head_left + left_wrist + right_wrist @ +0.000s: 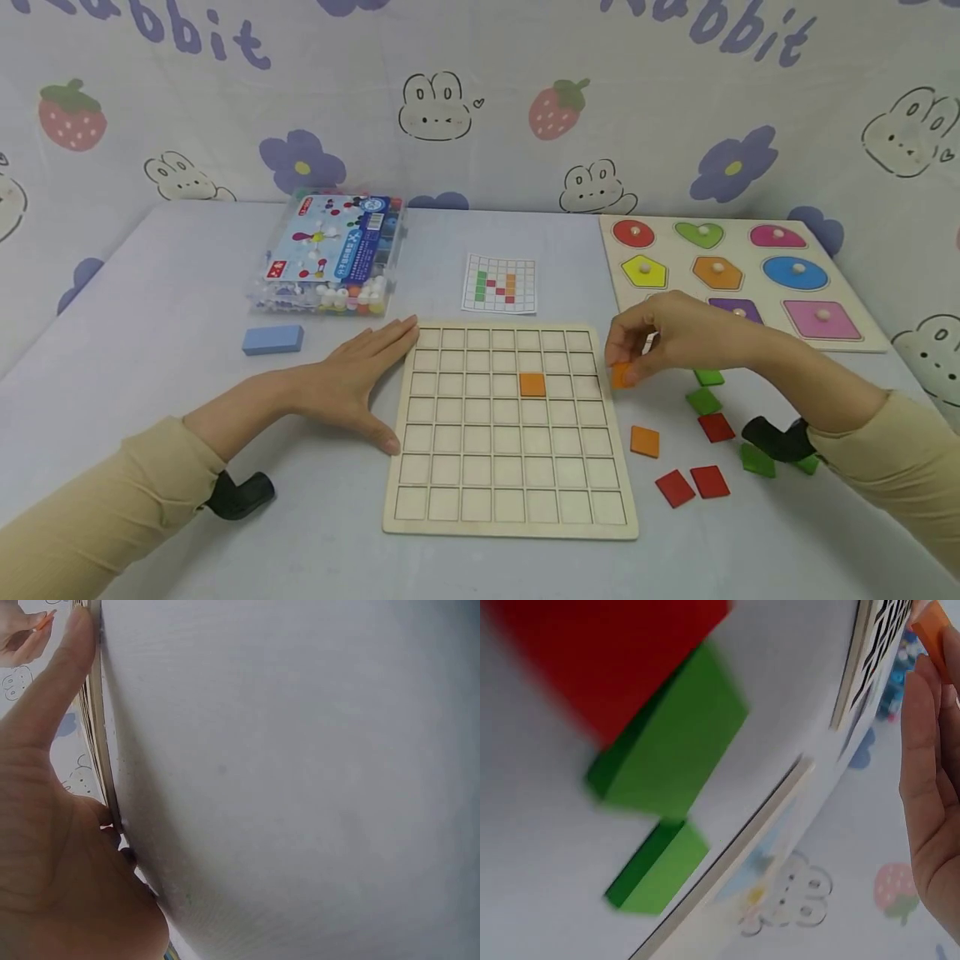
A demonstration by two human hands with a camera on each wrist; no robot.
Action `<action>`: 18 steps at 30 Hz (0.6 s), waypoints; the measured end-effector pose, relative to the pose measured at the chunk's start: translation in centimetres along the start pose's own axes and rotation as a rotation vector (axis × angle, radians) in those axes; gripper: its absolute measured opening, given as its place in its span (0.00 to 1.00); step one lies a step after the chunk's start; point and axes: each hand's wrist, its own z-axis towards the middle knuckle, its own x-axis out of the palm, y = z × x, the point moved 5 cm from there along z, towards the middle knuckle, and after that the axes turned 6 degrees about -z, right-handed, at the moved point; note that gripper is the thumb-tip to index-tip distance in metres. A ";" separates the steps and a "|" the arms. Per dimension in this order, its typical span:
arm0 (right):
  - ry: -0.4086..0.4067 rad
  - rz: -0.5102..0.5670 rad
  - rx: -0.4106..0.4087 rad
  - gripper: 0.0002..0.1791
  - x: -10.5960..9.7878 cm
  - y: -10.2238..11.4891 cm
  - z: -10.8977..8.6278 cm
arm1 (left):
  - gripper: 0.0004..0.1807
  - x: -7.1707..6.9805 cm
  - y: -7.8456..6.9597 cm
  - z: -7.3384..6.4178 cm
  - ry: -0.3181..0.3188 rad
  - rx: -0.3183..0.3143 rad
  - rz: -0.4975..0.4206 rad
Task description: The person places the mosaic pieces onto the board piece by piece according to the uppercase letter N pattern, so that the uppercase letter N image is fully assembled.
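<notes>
A wooden grid board (510,529) lies flat on the table, one orange square tile (532,384) set in a cell of its upper half. Against the board's left edge rests my left hand (348,383), fingers straight and thumb spread. My right hand (675,333) pinches another orange tile (621,375) just off the board's right edge; the right wrist view also has this orange tile (933,634) between the fingertips. Below that hand lie a loose orange tile (645,442), several red tiles (674,488) and several green tiles (703,401), some partly hidden by the right wrist.
Behind the board lies a small pattern card (499,284) with coloured squares. A clear plastic box (326,250) of beads stands at the back left, a blue block (272,340) in front of it. A shape puzzle board (862,333) occupies the back right.
</notes>
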 end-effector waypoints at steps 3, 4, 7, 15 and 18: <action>0.008 0.020 -0.029 0.09 0.6 1.3 0.6 | 0.74 0.0 0.0 0.0 -0.001 0.001 0.002; 0.010 0.028 -0.035 0.09 0.8 1.7 0.7 | 0.74 0.0 0.0 0.0 0.000 0.001 0.002; 0.009 0.054 -0.057 0.09 1.5 2.7 1.2 | 0.74 0.0 0.0 0.0 0.000 0.001 0.002; -0.008 0.088 -0.094 0.08 3.0 4.7 2.6 | 0.74 0.1 0.0 0.0 0.003 -0.006 0.000; 0.006 0.097 -0.100 0.07 3.3 5.2 2.9 | 0.74 0.1 0.0 -0.1 0.004 -0.007 -0.002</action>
